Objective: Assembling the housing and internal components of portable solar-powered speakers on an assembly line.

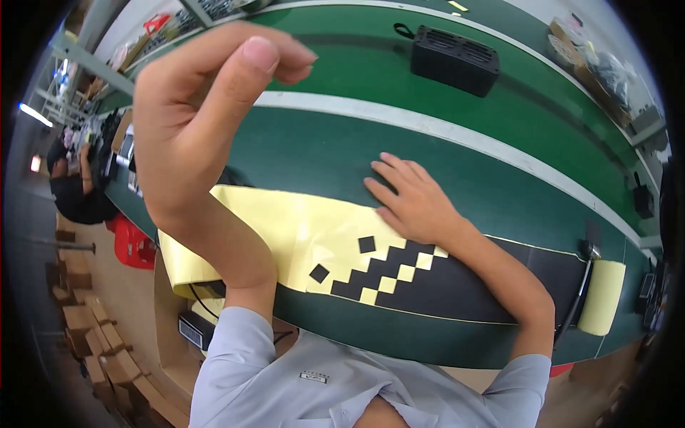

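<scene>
A long yellow strip (285,221) with a black checkered and solid black part (485,289) lies across the green table. My right hand (414,203) rests on it, fingers spread past the strip's far edge onto the table. High above the strip's left part, close to the camera, is my raised left hand (207,107). Its fingers are bent in, the thumb lies against them, and I see nothing in it. The strip's left end bends down over the table edge. At its right end stands a pale yellow roll (603,298).
Beyond a pale rail (399,125), a black ridged speaker-like box (455,60) sits on a green surface. On the floor at left lie several cardboard boxes (93,321) and a red stool (133,242). A person in dark clothes (75,192) sits at the far left.
</scene>
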The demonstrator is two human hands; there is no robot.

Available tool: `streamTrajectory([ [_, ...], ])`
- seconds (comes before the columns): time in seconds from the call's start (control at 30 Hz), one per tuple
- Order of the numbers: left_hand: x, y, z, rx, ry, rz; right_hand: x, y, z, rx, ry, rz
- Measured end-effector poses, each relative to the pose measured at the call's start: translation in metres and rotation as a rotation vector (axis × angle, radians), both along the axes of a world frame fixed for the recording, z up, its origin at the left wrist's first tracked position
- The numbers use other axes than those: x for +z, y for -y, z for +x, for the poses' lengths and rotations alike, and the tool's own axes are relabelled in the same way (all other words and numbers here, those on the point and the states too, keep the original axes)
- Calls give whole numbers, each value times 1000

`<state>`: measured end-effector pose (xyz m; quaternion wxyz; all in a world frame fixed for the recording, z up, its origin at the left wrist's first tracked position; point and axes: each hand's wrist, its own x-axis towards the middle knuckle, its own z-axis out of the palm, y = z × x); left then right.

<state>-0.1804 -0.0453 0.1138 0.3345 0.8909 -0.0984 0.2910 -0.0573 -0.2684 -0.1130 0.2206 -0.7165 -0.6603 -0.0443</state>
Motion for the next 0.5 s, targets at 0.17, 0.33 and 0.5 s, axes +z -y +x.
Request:
streamTrajectory([
  [0.17,18,-7,-20,-80,70,235,15,7,3,-12,-27,2],
  [0.33,5,-27,-5,-147,111,238,11,1,10,26,-22,-21],
  [0.5,-3,-48,0,-264,191,12,11,-8,9,92,-25,-10],
])
